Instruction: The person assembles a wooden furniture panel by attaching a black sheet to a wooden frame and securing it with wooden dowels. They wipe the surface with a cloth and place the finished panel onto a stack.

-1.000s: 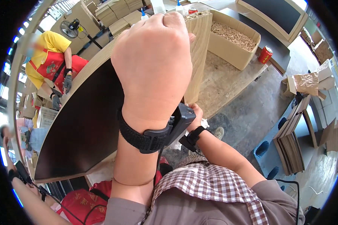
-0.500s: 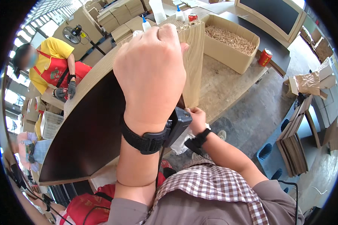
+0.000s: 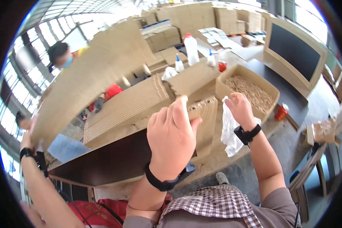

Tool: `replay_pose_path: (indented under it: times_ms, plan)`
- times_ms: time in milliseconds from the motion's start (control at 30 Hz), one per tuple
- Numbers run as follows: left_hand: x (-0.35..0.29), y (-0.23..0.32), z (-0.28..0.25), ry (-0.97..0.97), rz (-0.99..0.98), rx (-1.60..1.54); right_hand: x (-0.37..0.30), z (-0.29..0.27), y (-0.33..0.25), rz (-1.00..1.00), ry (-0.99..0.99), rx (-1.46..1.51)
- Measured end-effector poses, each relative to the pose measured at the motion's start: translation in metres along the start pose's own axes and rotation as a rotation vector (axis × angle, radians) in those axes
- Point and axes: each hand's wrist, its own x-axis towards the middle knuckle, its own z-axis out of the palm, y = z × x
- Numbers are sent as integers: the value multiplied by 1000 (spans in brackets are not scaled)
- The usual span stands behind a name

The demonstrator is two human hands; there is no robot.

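Note:
My left hand [image 3: 171, 138] is raised in the middle, fingers curled, beside the end of an upright pale wooden board [image 3: 205, 129]. The far side of its fingers is hidden, so what they grip does not show. To the right, my right hand [image 3: 240, 108] is closed on the top of a crumpled white plastic bag [image 3: 230, 133], which hangs below it over the workbench edge. A long dark-faced panel [image 3: 110, 163] runs left from my left hand. Behind it lies a row of stacked boards [image 3: 127, 110] with ribbed edges.
A cardboard box [image 3: 225, 78] of small wooden dowels stands at right, with a red can [image 3: 282, 112] beside it. Glue bottles [image 3: 179, 64] and a large white bottle [image 3: 191, 49] stand behind. At left, co-workers are beside a big curved panel [image 3: 98, 57], raised and blurred.
My right hand has risen from low beside the board, bringing the white bag up. My left hand has moved lower and right in view. A large panel now stands raised at left.

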Motion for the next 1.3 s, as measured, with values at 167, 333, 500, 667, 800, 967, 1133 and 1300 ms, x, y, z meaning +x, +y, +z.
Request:
replay_pose_path:
  times_ms: [167,333,500,667,800,967,1133,1300]
  plan:
    - [-19,2,15,198,-58,170,47,-36,-78,-39,-549,1206]
    - [-47,29,51,476,-109,435,57,-48,-119,-665,-933,991]
    - [-53,54,81,104,272,429,73,-41,-118,-215,-1241,1357]
    - [-29,47,60,-238,520,825,104,-35,-120,-382,-1369,1196]
    - [-29,46,63,-466,615,862,124,-41,-144,-296,-1618,1592]
    - [-11,49,54,-444,599,868,118,-86,-163,-416,-1614,1254]
    - [-15,45,63,-469,594,710,118,-88,-172,-261,-1466,1069]
    - [-17,45,60,-436,651,737,121,-73,-162,-102,-1422,1146]
